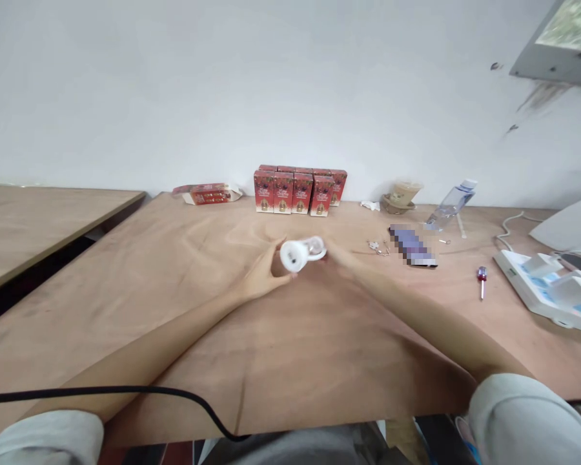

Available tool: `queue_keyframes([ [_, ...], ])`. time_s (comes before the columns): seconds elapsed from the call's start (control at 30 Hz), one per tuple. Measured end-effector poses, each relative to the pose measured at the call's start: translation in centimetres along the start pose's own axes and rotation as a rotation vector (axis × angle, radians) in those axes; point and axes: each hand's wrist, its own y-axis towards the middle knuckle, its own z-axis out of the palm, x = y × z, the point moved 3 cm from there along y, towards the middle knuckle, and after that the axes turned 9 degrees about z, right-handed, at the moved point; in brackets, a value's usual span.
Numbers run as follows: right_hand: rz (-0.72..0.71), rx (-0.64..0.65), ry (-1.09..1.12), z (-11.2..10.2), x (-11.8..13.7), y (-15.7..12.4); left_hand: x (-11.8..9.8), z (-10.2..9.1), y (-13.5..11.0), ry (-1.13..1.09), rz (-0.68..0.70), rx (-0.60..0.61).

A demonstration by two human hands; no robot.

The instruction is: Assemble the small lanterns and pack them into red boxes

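A small white object [294,256] with a round base and a clear, ring-shaped far end is held tilted above the middle of the table, its base facing me. It resembles a small lantern, but blur hides its exact kind. My left hand [266,271] curves around the base, thumb below and fingers above. My right hand [337,253] is closed at the clear end; most of its fingers are hidden behind it.
Several red printed boxes [283,192] stand by the wall, and an opened red carton [212,194] lies left of them. Rightward are a phone [411,245], clear bottle [450,205], lidded cup [403,194], screwdriver [482,279] and white power strip [527,284]. A black cable [164,389] crosses in front.
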Motion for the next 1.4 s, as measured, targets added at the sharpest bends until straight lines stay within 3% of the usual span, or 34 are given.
queue_keyframes([
  [0.1, 0.008, 0.026, 0.046, 4.8, 2.0, -1.5, -0.7, -0.4, -0.3, -0.048, 0.202, -0.109],
  [0.2, -0.001, -0.039, 0.056, 5.6, 2.7, -2.1, -1.4, -0.8, -0.6, 0.022, 0.301, -0.160],
  [0.37, 0.001, -0.171, -0.102, 0.2, -0.9, -2.7, -1.7, -1.0, -0.6, 0.111, 0.420, -0.200],
  [0.43, 0.037, -0.223, -0.431, -2.1, -3.3, -3.0, -1.4, -1.0, -0.6, 0.120, 0.428, -0.228],
  [0.53, 0.264, -0.227, -0.659, -4.6, -7.2, -3.0, -0.8, -0.9, -0.5, 0.126, 0.412, -0.234],
  [0.67, 0.508, -0.124, -0.647, -5.5, -10.8, -2.3, -0.8, -0.8, -0.6, 0.136, 0.388, -0.227],
  [0.8, 0.484, -0.067, -0.643, -5.4, -11.6, -1.4, -0.9, -0.9, -0.6, 0.150, 0.362, -0.223],
  [0.9, 0.414, -0.032, -0.645, -4.8, -11.1, -1.5, -0.9, -0.9, -0.5, 0.155, 0.356, -0.231],
  [1.0, 0.312, 0.014, -0.635, -2.8, -9.1, -2.6, -0.8, -1.0, -0.5, 0.155, 0.353, -0.249],
  [1.23, -0.042, 0.170, -0.518, 3.4, -0.2, -7.1, 0.0, -1.4, -0.3, 0.208, 0.290, -0.351],
  [1.4, -0.166, 0.214, -0.459, 3.7, 2.6, -9.0, 1.2, -1.6, -0.3, 0.260, 0.211, -0.397],
])
